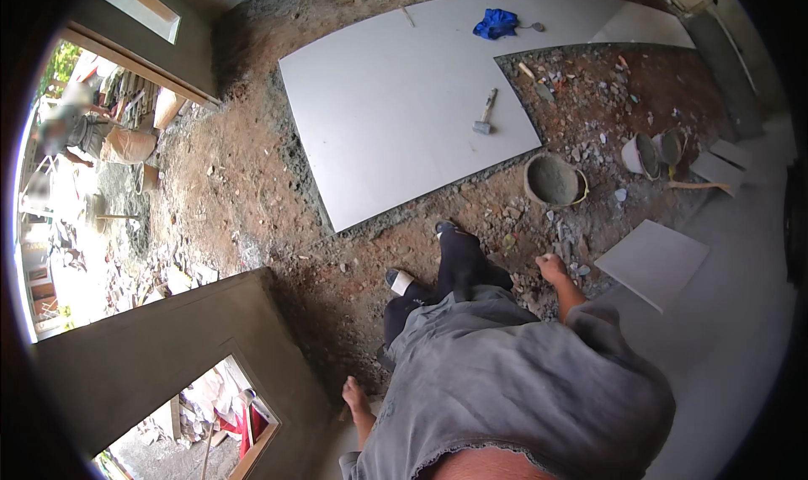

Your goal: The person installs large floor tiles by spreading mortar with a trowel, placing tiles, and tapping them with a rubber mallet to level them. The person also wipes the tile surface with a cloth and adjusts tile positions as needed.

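Note:
My left hand [355, 393] hangs beside my body near the grey wall, fingers loosely curled, with nothing seen in it. On the other side my right hand [551, 267] is held out over the rubble, its fingers curled in and no object visible in them. Ahead of my feet lie large pale floor tiles [379, 118] set on mortar. A mallet [485, 118] with a grey head rests on them. Nearest to my right hand are a round bucket of grey mortar [551, 180] and a loose pale tile [652, 261]. Neither hand touches these.
A blue cloth [497, 24] lies on the far tiles. A trowel [537, 83] sits on the rubble beside them. Two more buckets [641, 156] stand at the right. A low wall [168, 337] with an opening is at my left; a person [80, 131] is outside.

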`<move>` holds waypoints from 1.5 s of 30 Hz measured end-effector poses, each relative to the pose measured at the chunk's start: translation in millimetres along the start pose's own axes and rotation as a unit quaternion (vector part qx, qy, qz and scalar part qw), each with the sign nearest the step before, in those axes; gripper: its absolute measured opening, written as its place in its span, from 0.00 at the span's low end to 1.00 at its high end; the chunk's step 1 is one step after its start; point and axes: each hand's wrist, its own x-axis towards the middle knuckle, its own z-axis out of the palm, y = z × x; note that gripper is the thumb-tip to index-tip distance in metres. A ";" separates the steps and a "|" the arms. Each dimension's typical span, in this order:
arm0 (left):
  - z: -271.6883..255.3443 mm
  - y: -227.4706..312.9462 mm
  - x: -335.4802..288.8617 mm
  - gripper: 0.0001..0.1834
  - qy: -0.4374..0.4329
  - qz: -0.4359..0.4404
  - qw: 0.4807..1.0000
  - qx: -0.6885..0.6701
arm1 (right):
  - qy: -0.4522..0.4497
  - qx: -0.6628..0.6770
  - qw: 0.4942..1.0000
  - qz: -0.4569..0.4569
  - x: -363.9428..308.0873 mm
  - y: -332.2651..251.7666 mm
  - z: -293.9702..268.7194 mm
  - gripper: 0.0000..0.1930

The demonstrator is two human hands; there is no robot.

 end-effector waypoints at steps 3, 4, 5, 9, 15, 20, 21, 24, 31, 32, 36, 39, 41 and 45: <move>-51.0 39.8 78.6 0.23 0.062 -0.054 0.972 -0.220 | 0.021 0.003 0.999 0.028 -25.1 22.0 42.5 0.24; -61.4 55.8 102.5 0.23 0.093 -0.037 0.978 -0.181 | 0.016 0.018 1.000 0.003 -31.1 27.3 54.2 0.23; -75.3 68.1 119.5 0.23 0.057 -0.031 0.978 -0.198 | 0.005 0.028 1.000 -0.009 -36.0 31.6 66.2 0.23; -76.4 93.6 157.2 0.23 0.061 -0.024 0.984 -0.163 | 0.045 0.054 0.994 -0.081 -40.0 47.3 95.2 0.22; -9.4 76.3 151.7 0.23 -0.062 -0.093 0.988 -0.107 | 0.067 0.136 0.988 0.012 -26.2 65.4 87.6 0.19; 18.0 62.8 121.7 0.25 -0.134 -0.032 0.989 -0.054 | 0.040 0.156 0.986 0.038 -38.5 56.5 68.5 0.22; 14.9 62.5 120.6 0.25 -0.130 -0.013 0.991 0.005 | 0.050 0.142 0.988 0.038 -41.4 50.0 67.5 0.23; -10.6 58.4 121.1 0.30 -0.189 -0.076 0.979 -0.017 | 0.062 0.132 0.989 0.007 -47.7 34.1 72.1 0.23; -63.4 68.8 142.9 0.23 -0.060 -0.132 0.985 -0.093 | 0.047 0.150 0.987 -0.033 -48.7 41.2 111.6 0.22; -64.9 71.1 147.2 0.25 -0.067 -0.133 0.984 -0.099 | 0.046 0.141 0.989 -0.001 -49.3 47.6 114.9 0.21; -50.1 66.2 157.0 0.29 -0.083 -0.080 0.984 -0.134 | 0.050 0.149 0.987 -0.035 -53.3 66.7 116.9 0.18; -28.6 46.1 155.4 0.30 -0.105 -0.078 0.983 -0.129 | 0.053 0.164 0.985 -0.022 -55.7 63.6 112.4 0.17; -15.4 27.1 144.8 0.26 -0.100 -0.107 0.977 -0.153 | 0.052 0.171 0.984 -0.006 -58.0 55.7 109.3 0.16; -11.8 -4.1 133.1 0.26 -0.116 -0.132 0.983 -0.061 | 0.035 0.136 0.990 0.004 -68.0 40.7 105.1 0.21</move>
